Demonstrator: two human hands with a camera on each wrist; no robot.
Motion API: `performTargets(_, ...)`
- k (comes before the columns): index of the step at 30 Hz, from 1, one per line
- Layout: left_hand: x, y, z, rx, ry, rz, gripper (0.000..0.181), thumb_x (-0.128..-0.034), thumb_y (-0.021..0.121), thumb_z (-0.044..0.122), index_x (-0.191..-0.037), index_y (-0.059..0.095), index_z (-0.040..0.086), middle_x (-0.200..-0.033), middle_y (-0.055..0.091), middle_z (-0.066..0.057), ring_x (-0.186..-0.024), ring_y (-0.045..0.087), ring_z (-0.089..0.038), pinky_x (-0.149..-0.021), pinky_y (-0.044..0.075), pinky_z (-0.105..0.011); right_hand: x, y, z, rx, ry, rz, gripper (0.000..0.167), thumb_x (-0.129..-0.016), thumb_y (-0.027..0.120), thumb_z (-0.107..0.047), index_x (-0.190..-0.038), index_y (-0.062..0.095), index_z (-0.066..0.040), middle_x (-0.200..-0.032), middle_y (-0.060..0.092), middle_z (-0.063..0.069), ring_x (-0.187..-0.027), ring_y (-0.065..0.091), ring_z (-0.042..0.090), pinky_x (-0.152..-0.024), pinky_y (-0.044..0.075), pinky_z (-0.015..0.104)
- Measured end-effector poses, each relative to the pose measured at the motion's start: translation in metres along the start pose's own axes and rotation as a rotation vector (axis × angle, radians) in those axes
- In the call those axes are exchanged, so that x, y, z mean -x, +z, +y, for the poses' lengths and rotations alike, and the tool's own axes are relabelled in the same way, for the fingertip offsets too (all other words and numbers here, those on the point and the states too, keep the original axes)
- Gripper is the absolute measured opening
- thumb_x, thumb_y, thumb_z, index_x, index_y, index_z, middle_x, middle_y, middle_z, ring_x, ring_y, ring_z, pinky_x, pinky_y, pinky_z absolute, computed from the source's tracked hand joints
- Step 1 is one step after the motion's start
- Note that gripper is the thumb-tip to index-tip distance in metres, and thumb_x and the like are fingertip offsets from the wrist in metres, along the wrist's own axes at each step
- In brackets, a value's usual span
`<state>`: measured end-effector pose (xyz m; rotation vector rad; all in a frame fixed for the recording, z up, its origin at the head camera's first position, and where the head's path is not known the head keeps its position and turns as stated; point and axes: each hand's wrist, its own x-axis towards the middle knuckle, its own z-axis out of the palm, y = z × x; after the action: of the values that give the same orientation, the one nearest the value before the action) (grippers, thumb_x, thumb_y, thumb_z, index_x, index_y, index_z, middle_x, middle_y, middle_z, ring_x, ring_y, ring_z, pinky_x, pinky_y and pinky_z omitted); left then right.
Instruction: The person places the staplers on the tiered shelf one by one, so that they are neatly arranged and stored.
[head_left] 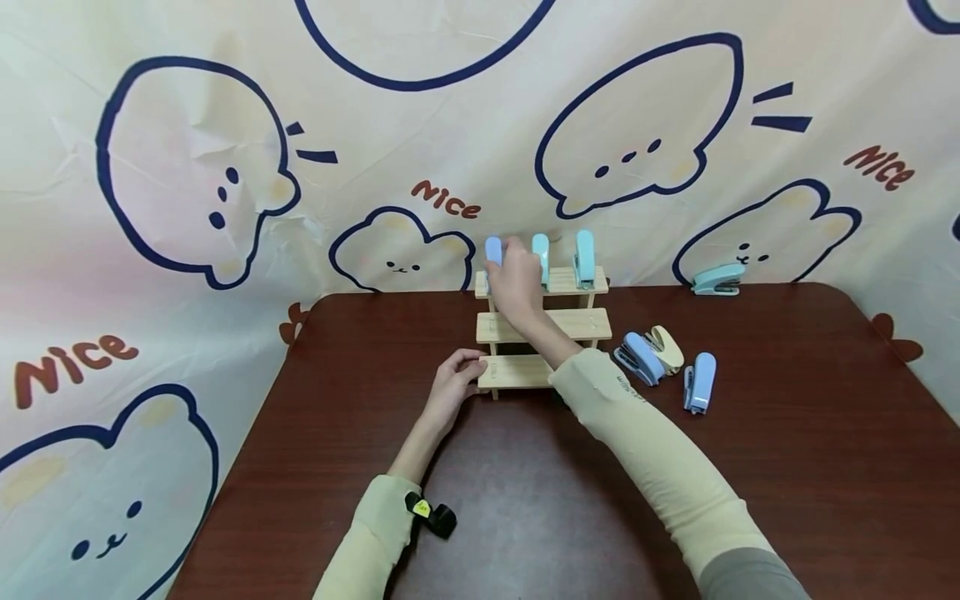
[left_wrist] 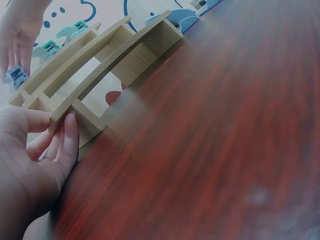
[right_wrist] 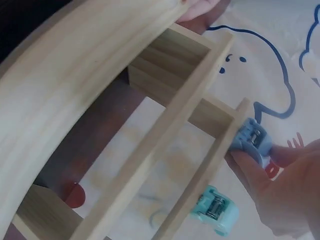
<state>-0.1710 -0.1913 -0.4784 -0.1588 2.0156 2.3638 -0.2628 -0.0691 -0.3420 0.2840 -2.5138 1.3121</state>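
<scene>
A three-tier wooden rack [head_left: 543, 323] stands at the back of the table. My right hand [head_left: 517, 283] pinches a blue stapler [head_left: 492, 250] at the left end of the top tier; the right wrist view shows the blue stapler [right_wrist: 252, 140] between thumb and fingers. To its right on that tier stand two teal staplers, a middle one [head_left: 541, 257] and a right one [head_left: 585, 258]. My left hand [head_left: 452, 385] grips the left end of the lowest tier [head_left: 517, 372]; in the left wrist view its thumb and fingers hold the board's corner.
Right of the rack lie a blue stapler [head_left: 640, 358], a cream stapler [head_left: 665, 348] touching it, and another blue stapler [head_left: 700, 383]. A teal stapler [head_left: 717, 280] rests at the table's back edge, by the patterned cloth [head_left: 450, 150]. The brown table [head_left: 810, 467] stretches around the rack.
</scene>
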Motion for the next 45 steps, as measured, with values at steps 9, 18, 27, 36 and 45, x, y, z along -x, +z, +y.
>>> performTargets(9, -0.001, -0.001, 0.001, -0.008, -0.020, 0.010, 0.026, -0.1015, 0.064, 0.007, -0.123, 0.061, -0.008, -0.097, 0.062, -0.002, -0.086, 0.059, -0.013, -0.072, 0.058, -0.027, -0.008, -0.003, -0.003, 0.014, 0.006, -0.083, 0.018, -0.096, 0.075, -0.010, -0.087, 0.068, 0.004, -0.083, 0.070, 0.016, -0.065, 0.062, 0.021, -0.057, 0.049, 0.027)
performTargets(18, -0.001, 0.000, -0.001, 0.001, -0.025, 0.014, 0.027, -0.1010, 0.064, 0.006, -0.123, 0.060, -0.009, -0.097, 0.062, -0.002, -0.085, 0.060, -0.011, -0.070, 0.058, -0.026, -0.014, -0.003, -0.003, 0.036, 0.031, -0.100, 0.019, -0.096, 0.076, -0.011, -0.097, 0.069, 0.007, -0.089, 0.073, 0.019, -0.071, 0.070, 0.026, -0.060, 0.056, 0.031)
performTargets(27, 0.000, -0.001, -0.004, -0.005, -0.013, 0.006, 0.028, -0.1014, 0.064, 0.008, -0.123, 0.060, -0.009, -0.096, 0.062, -0.002, -0.085, 0.060, -0.011, -0.071, 0.058, -0.027, -0.016, -0.001, -0.003, 0.094, 0.031, -0.139, 0.027, -0.099, 0.073, -0.016, -0.106, 0.065, 0.009, -0.095, 0.071, 0.022, -0.074, 0.071, 0.028, -0.063, 0.058, 0.030)
performTargets(36, 0.002, 0.001, -0.002, -0.019, -0.020, 0.005, 0.022, -0.1014, 0.063, 0.008, -0.121, 0.063, -0.003, -0.099, 0.062, -0.003, -0.085, 0.061, -0.014, -0.072, 0.059, -0.029, -0.010, -0.029, -0.013, 0.034, -0.042, -0.091, 0.035, -0.104, 0.067, -0.026, -0.103, 0.070, 0.008, -0.088, 0.073, 0.019, -0.068, 0.069, 0.024, -0.059, 0.056, 0.028)
performTargets(45, 0.000, 0.000, 0.002, -0.025, -0.017, 0.006, 0.025, -0.1027, 0.062, 0.008, -0.124, 0.061, -0.005, -0.100, 0.064, -0.006, -0.086, 0.064, -0.015, -0.072, 0.058, -0.028, -0.015, -0.092, 0.024, -0.133, -0.037, 0.084, 0.024, -0.103, 0.062, -0.018, -0.106, 0.072, 0.004, -0.087, 0.075, 0.017, -0.069, 0.069, 0.019, -0.059, 0.050, 0.020)
